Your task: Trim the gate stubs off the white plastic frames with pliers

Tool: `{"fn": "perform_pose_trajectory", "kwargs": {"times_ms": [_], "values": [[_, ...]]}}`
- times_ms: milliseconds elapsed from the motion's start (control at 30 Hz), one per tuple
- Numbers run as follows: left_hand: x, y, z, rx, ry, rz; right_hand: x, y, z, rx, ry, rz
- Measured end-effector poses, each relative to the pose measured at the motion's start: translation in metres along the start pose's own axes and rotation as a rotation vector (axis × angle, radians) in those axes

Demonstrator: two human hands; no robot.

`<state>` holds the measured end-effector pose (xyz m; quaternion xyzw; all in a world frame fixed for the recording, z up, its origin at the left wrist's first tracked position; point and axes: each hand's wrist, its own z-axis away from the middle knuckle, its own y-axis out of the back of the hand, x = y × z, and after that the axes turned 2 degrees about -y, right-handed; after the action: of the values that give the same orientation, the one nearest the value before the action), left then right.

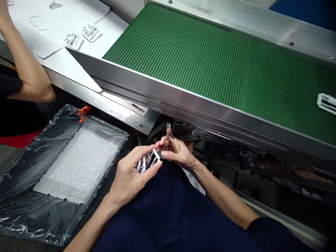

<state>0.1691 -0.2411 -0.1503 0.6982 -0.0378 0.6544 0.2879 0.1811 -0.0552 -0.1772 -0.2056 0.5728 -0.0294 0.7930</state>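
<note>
In front of my dark blue clothing, my left hand (135,171) is closed around a white plastic moulded part (148,161) with open slots and bars. Its far side is partly covered by my fingers. Just to the right, my right hand (178,152) grips a pair of pliers (168,131) by yellowish handles, with the metal jaws pointing up and away from me. The jaws are apart from the white part. Fingertips of both hands come close together between the two things. Whether the jaws are parted is too small to tell.
A green conveyor belt (183,56) with a metal side rail (168,89) runs ahead; another white part (327,103) lies on it at right. White parts (91,33) lie on the paper-covered table (57,38), near a co-worker's arm (31,73). A plastic-lined bin (21,210) holds white trays (78,161).
</note>
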Motion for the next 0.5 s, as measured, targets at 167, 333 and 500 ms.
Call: {"fn": "perform_pose_trajectory", "kwargs": {"times_ms": [167, 333, 500], "values": [[-0.004, 0.001, 0.002, -0.077, 0.007, 0.082, -0.009, -0.004, -0.006, 0.013, -0.052, 0.166], [-0.014, 0.000, 0.003, -0.075, 0.276, 0.272, -0.005, -0.007, -0.013, 0.055, -0.109, 0.268], [-0.031, -0.006, -0.006, 0.213, 0.581, 0.623, 0.010, -0.016, -0.017, 0.094, -0.210, 0.246]]}}
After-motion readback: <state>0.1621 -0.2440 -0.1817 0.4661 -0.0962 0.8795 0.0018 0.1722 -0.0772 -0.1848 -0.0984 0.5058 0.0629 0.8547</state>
